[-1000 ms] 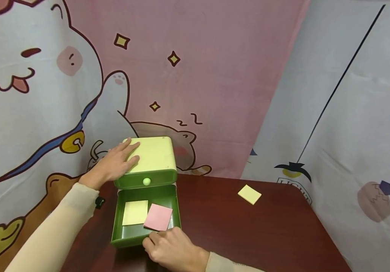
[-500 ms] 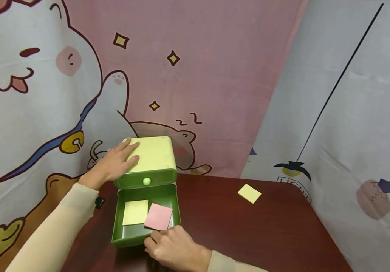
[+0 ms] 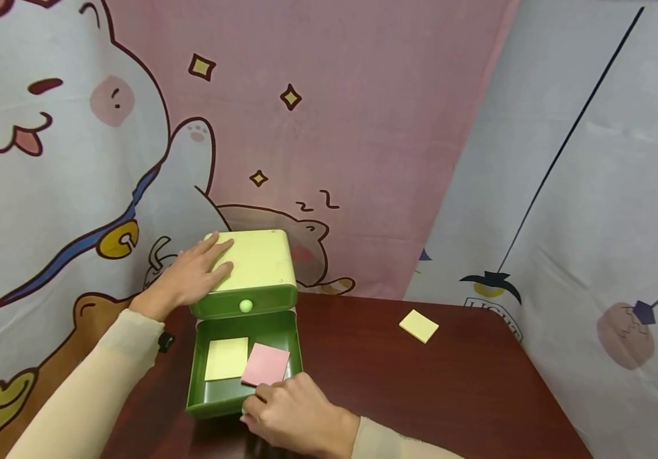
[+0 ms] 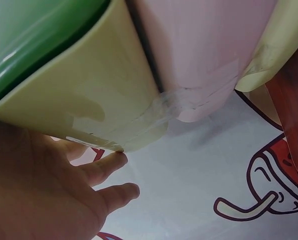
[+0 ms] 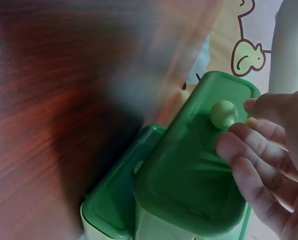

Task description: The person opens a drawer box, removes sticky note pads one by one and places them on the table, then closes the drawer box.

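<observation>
A small cabinet with a pale yellow top [image 3: 257, 258] has its lower green drawer [image 3: 214, 408] pulled out. Inside lie a yellow note pad [image 3: 227, 359] and, beside it, a tilted pink note pad [image 3: 266, 364]. My left hand [image 3: 188, 277] rests on the cabinet's top left edge, fingers spread. At the drawer's front is my right hand [image 3: 300, 414], fingers loosely bent. The right wrist view shows its thumb and fingertips [image 5: 235, 131] right beside the round pale knob [image 5: 223, 114], not closed round it. Whether they touch it is unclear.
Another yellow note pad [image 3: 419, 326] lies to the right on the dark red-brown table [image 3: 398, 395]. A small dark object [image 3: 165, 342] is by the left sleeve. Cartoon-printed cloth [image 3: 363, 127] hangs behind. Clear tape [image 4: 174, 102] crosses the cabinet's side.
The right hand's fingers have loosened and shifted slightly at the drawer's front; a bit of the knob now shows. The left hand and the drawer look the same, while the head view has shifted slightly.
</observation>
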A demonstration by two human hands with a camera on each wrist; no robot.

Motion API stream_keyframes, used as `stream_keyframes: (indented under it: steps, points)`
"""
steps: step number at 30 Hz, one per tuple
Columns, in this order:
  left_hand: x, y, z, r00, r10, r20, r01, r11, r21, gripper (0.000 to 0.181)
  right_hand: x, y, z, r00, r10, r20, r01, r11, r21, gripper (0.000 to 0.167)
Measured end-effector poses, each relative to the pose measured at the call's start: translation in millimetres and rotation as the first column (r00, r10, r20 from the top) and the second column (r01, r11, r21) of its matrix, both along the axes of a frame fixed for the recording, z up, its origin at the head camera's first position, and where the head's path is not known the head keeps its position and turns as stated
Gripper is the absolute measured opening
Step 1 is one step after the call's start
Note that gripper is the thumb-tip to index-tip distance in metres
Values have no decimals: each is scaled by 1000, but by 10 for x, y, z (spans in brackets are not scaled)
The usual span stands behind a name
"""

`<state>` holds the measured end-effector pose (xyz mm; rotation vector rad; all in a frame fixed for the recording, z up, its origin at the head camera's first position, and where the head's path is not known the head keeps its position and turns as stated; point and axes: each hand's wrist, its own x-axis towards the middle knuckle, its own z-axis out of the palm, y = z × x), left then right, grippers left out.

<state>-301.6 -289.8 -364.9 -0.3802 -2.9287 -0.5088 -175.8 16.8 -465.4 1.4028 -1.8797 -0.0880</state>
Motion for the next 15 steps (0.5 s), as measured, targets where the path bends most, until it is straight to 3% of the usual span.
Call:
stream_keyframes:
  steps: [8, 15]
  points:
    - [5, 4, 15, 1000, -2, -2, 2, 1000, 0, 74, -42, 11, 180, 999, 31, 42, -30, 999, -24, 25]
    - [10, -7, 12, 1000, -2, 0, 2, 1000, -8, 74, -109, 1, 305, 989, 39, 140, -37, 999, -20, 18]
